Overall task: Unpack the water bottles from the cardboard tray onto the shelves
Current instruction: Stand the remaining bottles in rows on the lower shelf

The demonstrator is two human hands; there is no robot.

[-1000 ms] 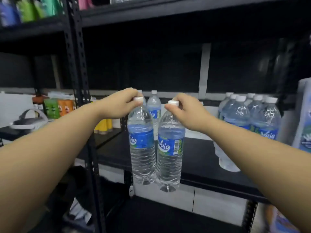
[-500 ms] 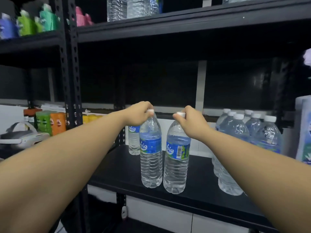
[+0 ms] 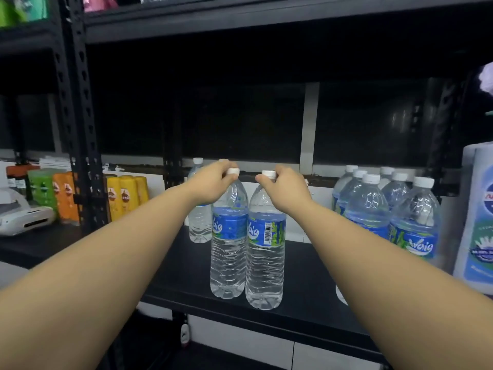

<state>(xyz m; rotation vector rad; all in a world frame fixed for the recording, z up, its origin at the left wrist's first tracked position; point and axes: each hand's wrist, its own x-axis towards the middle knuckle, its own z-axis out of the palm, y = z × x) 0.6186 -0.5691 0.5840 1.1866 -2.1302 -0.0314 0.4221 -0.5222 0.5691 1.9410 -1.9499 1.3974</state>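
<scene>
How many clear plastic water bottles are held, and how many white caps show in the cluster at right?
Clear plastic water bottle in left hand: 1
Matching bottle in right hand: 1
White-capped bottles, right cluster: 6
Total: 8

Your left hand [image 3: 213, 184] and right hand [image 3: 284, 189] have lowered the two water bottles [image 3: 229, 244] [image 3: 265, 252] from mid-air onto the black shelf [image 3: 306, 297], where both now stand upright near its front edge, caps still gripped.
</scene>
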